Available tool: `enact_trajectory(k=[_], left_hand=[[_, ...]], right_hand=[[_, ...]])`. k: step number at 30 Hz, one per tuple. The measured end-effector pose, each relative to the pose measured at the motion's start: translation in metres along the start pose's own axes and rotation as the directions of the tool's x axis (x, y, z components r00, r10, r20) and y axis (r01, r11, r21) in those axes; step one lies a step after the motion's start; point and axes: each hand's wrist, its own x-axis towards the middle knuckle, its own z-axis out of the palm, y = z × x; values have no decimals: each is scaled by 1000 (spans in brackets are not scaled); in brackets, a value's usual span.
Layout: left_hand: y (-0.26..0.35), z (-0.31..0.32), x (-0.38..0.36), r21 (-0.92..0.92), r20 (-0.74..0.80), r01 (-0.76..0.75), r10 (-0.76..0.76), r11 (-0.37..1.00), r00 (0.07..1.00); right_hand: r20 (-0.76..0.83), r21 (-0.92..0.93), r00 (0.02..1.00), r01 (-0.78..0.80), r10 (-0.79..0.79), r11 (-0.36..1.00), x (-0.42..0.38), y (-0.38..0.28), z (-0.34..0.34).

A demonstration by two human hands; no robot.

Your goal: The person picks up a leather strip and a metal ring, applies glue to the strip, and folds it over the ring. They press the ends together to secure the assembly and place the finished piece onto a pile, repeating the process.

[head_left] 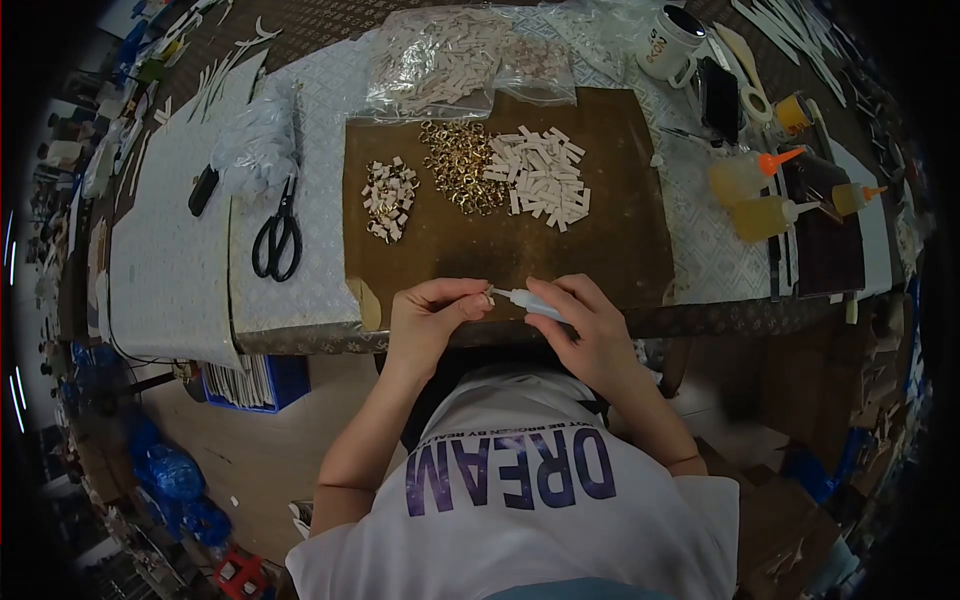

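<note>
Near the front edge of the brown work mat (pixel 600 255), my left hand (pixel 425 318) pinches a small white piece (pixel 489 298) between thumb and fingertips. A small white squeeze bottle (pixel 540 305) with a narrow nozzle is gripped in my right hand (pixel 590 328), its tip right at the white piece. Beyond my hands lie a pile of short white strips (pixel 545 178) and a heap of gold-coloured metal rings (pixel 465 170). Left of these is a smaller pile of white pieces with metal bits (pixel 390 195).
Black-handled scissors (pixel 277 245) lie left of the mat beside a crumpled plastic bag (pixel 257 145). Clear bags of white pieces (pixel 435 65) lie behind. At right stand yellowish bottles (pixel 760 218), a white mug (pixel 668 45) and a dark phone (pixel 719 98).
</note>
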Motion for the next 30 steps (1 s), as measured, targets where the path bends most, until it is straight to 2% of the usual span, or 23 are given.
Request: enact_trajectory(k=[6,11,13,15,19,23,30], left_hand=[[-5,-4,1,-57,13,33,-32,998,999],[-3,-6,2,-360,35,206,-207,910,978],[-3,-8,3,-352,27,212,-217,911,976],[-3,-9,4,-336,22,209,-215,918,976],[-1,-8,5,-272,18,186,-188,944,982],[1,-7,5,-241,14,184,-186,953,982],[1,-7,5,-232,36,194,-191,953,981]], right_hand=[[12,-15,999,-38,39,999,2,-2,0],[46,259,983,-183,177,948,6,6,-4],[38,436,963,-255,265,863,4,16,-3],[21,637,929,-296,368,711,-2,30,-2],[-77,757,880,-255,470,602,-5,49,-10],[-201,701,845,-229,495,675,-4,58,-17],[-386,488,843,-158,375,858,-7,98,-11]])
